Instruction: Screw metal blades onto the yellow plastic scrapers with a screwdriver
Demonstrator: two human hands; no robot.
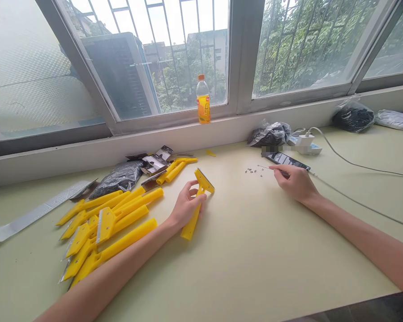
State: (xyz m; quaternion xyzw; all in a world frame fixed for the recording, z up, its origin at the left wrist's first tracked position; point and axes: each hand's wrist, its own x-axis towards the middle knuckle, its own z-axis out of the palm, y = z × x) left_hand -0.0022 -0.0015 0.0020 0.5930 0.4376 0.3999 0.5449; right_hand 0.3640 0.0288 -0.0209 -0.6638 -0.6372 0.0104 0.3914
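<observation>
My left hand [188, 203] is closed round the handle of a yellow scraper [204, 181], whose head points away from me and whose handle end reaches down towards the table. In my right hand [297, 182] is a thin screwdriver [267, 167]; its tip is beside several small screws [250, 170] lying on the table. Left of my left hand lies a pile of yellow scrapers [130, 230] with blades at their heads, partly covered by my forearm. Two more yellow scraper pieces [176, 171] lie behind it.
A phone [287, 160] with a cable lies behind my right hand, near a white charger [305, 141] on a power strip. Plastic bags [119, 179], small dark packets [156, 162] and a clear strip [42, 210] lie around the table. A drink bottle [203, 102] stands on the sill.
</observation>
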